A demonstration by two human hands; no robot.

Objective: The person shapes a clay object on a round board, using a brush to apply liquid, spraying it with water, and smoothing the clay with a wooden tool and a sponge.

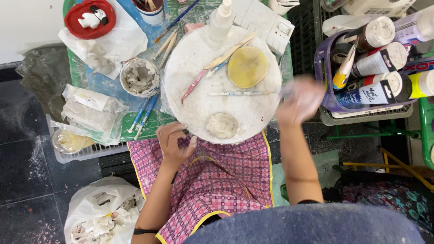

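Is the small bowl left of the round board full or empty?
Partly full. The bowl holds lumpy grey-white clay or paste across its bottom, with smeared walls showing above it, beside the round board.

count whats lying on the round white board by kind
lump of white clay: 1
yellow round sponge: 1
white spray bottle: 1
modelling tools and brushes: 3, namely the wooden tool, the pink-handled tool and the thin brush
total: 6
The left hand rests at the rim of the board; the blurred right hand is beside its right edge.
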